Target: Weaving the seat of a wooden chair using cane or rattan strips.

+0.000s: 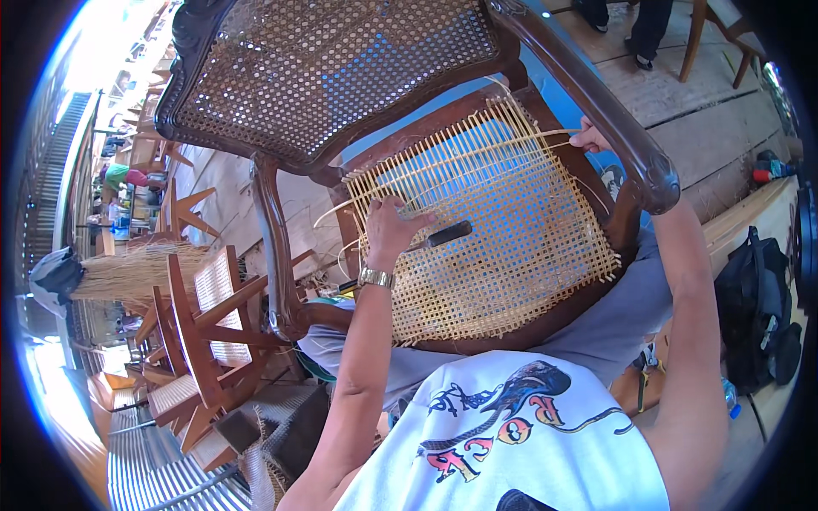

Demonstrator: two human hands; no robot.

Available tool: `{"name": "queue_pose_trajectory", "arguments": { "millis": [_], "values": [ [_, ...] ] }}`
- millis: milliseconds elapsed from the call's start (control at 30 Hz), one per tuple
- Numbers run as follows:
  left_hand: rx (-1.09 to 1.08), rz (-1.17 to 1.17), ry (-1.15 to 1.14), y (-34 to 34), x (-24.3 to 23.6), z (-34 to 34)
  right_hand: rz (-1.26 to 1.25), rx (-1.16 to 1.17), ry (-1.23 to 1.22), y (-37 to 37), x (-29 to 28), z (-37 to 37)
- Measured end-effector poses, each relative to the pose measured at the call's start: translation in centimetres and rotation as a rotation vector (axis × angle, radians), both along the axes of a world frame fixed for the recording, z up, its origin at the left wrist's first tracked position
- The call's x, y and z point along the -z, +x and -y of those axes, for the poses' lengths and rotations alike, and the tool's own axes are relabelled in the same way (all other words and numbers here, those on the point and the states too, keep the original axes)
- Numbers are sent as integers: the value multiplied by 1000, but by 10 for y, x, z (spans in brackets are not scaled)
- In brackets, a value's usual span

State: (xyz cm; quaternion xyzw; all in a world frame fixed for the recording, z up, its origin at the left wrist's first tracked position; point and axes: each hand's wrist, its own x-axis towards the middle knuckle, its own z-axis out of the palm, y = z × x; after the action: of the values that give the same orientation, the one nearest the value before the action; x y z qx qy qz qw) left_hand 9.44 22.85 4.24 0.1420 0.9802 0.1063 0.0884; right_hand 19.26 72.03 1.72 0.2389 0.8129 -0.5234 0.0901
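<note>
A dark wooden armchair (654, 170) stands before me, its seat a partly woven panel of pale cane (511, 247). Toward the seat's back, parallel strands show blue through their gaps, while the front part is closely woven. At the right edge my right hand (590, 136) is closed in a pinch on the end of a long cane strand (486, 150) that crosses the seat. My left hand (396, 228) rests on the left part of the weave, thumb spread away from the fingers; some fingertips are hidden. Beside its thumb lies a tool with a black handle (449, 234), its thin shaft partly covered.
The caned backrest (341, 77) rises at the far side. Several wooden chair frames (213, 315) crowd the left, near a bundle of long fibres (136, 271). A black bag (754, 311) lies at right, below a power drill (771, 166). Another person's legs (652, 30) stand at far right.
</note>
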Motion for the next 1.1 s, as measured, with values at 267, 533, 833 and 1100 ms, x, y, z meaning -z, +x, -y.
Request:
{"name": "queue_pose_trajectory", "arguments": {
  "millis": [267,533,833,1100],
  "values": [
    [67,155,101,-12,1,12,-4,11,-11,-2,-1,0],
    [140,54,108,-7,-20,-1,-22,24,-36,-3,-3,-2],
    [32,50,32,9,-4,-47,-39,33,-42,2,-5,1],
    [94,287,-58,-10,-17,-43,-74,44,-76,6,-11,4]
  ]
}}
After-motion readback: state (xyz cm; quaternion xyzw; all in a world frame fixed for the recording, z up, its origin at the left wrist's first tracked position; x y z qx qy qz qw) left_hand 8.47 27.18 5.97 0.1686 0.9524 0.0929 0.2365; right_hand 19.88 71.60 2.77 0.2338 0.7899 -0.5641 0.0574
